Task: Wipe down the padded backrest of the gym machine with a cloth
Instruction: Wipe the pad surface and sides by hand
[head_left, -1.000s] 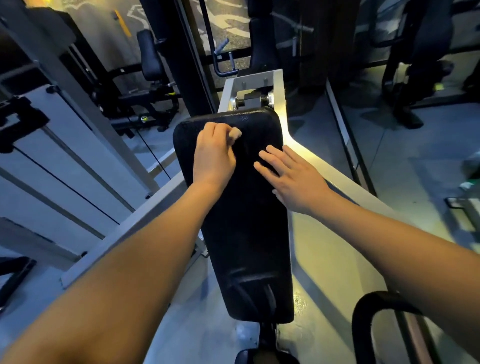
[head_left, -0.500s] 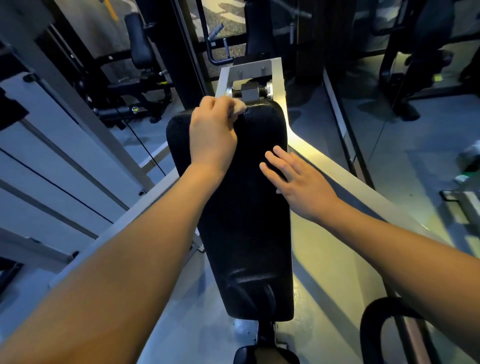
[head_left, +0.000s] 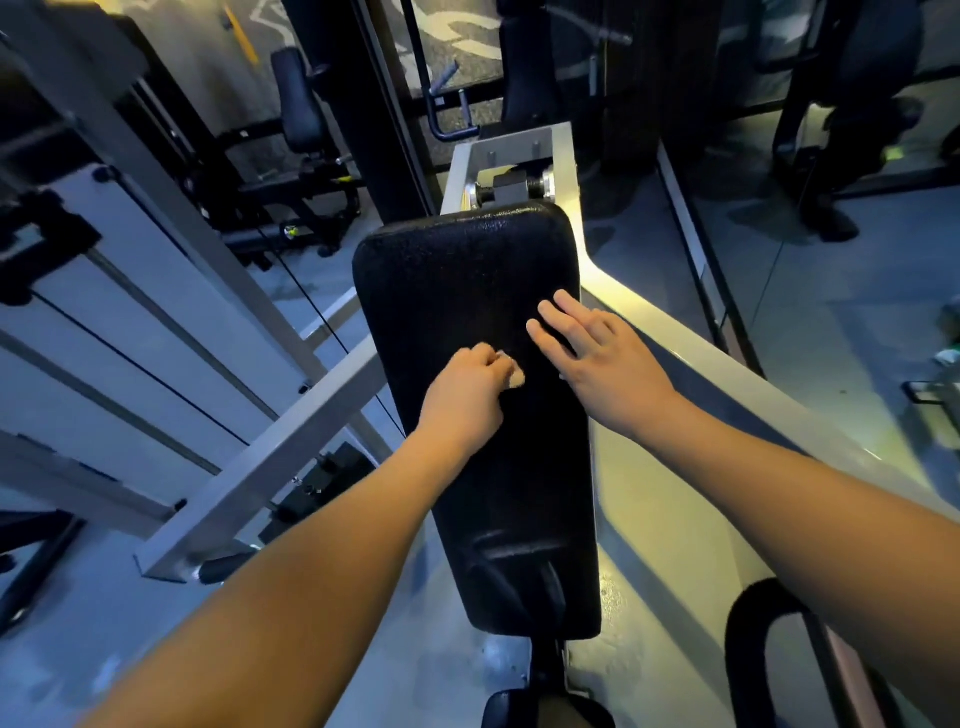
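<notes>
Dim gym, bluish light, a yellow cast on the right side.

Black padded backrest (head_left: 467, 270) runs lengthwise away from the viewer. It has textured vinyl, rounded far corners and a moulded recess close to its near edge. It is mounted on a pale grey metal frame (head_left: 691, 348). A bolt-and-block pivot (head_left: 511, 186) sits just past the pad's far edge.

Left hand (head_left: 465, 397): back of the hand up, fingers curled into a fist round a small pale cloth (head_left: 515, 378). The fist is set on the pad about midway along its length, slightly left of the centre line. Only a crumpled scrap of cloth shows, poking out at the thumb side and lying against the vinyl. The rest is hidden inside the fist.

Right hand (head_left: 602, 358): flat, palm down, holding nothing. Fingers (head_left: 558, 314) are straight and a little spread, pointing toward the far left corner. They lie on the pad close to its right edge, with the heel of the hand over that edge. The hands are just beside each other and not touching, a narrow strip of pad between them.

Both forearms are bare and reach in from the near end.

Around the backrest: white panels of a weight-stack guard (head_left: 156, 291) off the left edge. A black curved bar (head_left: 743, 623) sits by the near right corner. A dark upright pad (head_left: 301, 98) on another machine stands beyond the far left corner. Grey concrete floor (head_left: 857, 322) lies to the right.
</notes>
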